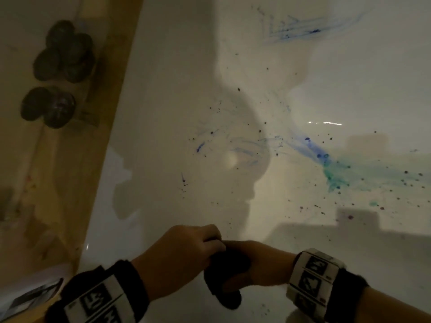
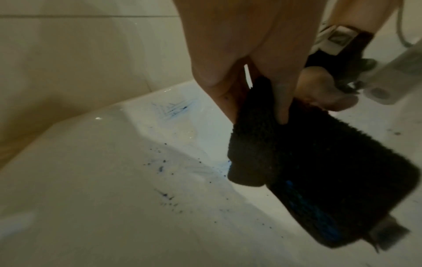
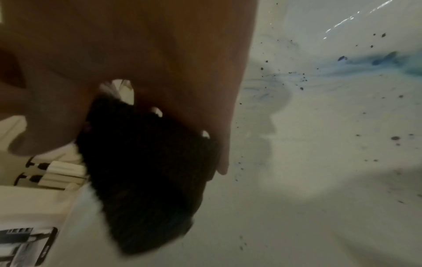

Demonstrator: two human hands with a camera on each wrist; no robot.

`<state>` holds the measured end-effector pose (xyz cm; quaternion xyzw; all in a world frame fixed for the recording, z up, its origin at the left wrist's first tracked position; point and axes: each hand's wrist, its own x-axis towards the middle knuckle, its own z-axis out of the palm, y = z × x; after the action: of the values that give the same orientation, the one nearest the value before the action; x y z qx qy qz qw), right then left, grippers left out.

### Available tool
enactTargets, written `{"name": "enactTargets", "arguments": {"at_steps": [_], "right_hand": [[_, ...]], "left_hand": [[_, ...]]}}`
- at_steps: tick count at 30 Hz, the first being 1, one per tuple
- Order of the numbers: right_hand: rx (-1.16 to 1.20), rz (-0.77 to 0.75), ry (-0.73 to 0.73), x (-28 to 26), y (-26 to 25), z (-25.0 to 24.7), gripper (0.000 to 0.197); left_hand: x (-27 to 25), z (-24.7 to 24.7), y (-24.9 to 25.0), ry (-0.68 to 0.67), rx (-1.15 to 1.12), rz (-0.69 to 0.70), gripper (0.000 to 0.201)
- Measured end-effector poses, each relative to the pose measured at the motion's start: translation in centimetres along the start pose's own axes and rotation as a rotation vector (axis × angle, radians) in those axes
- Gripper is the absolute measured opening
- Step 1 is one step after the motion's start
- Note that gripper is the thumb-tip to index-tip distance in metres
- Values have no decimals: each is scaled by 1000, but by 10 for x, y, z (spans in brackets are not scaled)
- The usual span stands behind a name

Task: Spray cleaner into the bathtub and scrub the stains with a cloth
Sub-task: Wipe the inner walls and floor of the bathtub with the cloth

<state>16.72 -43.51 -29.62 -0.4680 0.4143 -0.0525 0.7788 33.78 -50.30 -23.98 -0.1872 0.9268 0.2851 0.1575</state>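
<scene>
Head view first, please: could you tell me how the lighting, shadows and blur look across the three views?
Head view: dim, with the person's shadow across the bathtub and a small glare streak. Left wrist view: cloth blurred, nearly featureless black. Right wrist view: soft and smeared, glare at the top.

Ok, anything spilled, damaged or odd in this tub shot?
Yes: the tub is stained. A blue-green smear runs across its right side, blue scribbles mark the far wall, and dark specks dot the middle. Both hands, left and right, hold a dark cloth above it. No damage visible.
</scene>
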Motion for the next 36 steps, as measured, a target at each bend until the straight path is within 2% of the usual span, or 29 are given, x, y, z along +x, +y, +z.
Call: {"name": "enactTargets", "arguments": {"at_steps": [1,5,9,12,13,14,15,17,19,21,23,26,27,30,32,34,36], "right_hand": [[2,-19,60,6,-5,-1,63],[-113,-41,381,28,-17,-14,36],[-212,-15,521,46,-9,-42,21],[-199,56,616,51,0,-74,10],[-157,73,656,51,1,-87,17],[-124,76,699,50,-1,-100,34],[-100,65,749,49,-3,-114,50],[-75,-4,868,45,-12,-145,66],[-73,-92,964,43,-25,-181,68],[-107,-143,1067,45,-39,-218,71],[-130,-226,1207,52,-49,-259,74],[-101,-434,1372,66,-72,-306,72],[-138,-450,1456,70,-81,-317,72],[-259,-369,1681,87,-113,-329,66],[-290,-324,1710,103,-138,-327,63],[-322,-243,1637,128,-155,-327,62],[-407,-258,1547,154,-166,-322,56]], "left_hand": [[2,-4,-7,34,3,-19,11],[16,-20,-34,125,-19,-109,29],[44,-56,-80,323,8,-140,40],[70,-98,-140,446,244,-206,48],[79,-111,-161,440,323,-235,53],[87,-121,-180,396,383,-279,58],[94,-128,-197,325,420,-332,65],[105,-133,-225,192,471,-430,78],[112,-129,-242,165,547,-407,81],[117,-124,-250,153,630,-376,75],[118,-119,-255,187,676,-355,70],[118,-117,-254,270,661,-350,65],[120,-117,-253,295,649,-345,64],[120,-117,-251,294,616,-351,62],[120,-117,-251,295,589,-347,61],[120,-118,-251,299,580,-337,61],[120,-118,-251,307,561,-328,62]]}}
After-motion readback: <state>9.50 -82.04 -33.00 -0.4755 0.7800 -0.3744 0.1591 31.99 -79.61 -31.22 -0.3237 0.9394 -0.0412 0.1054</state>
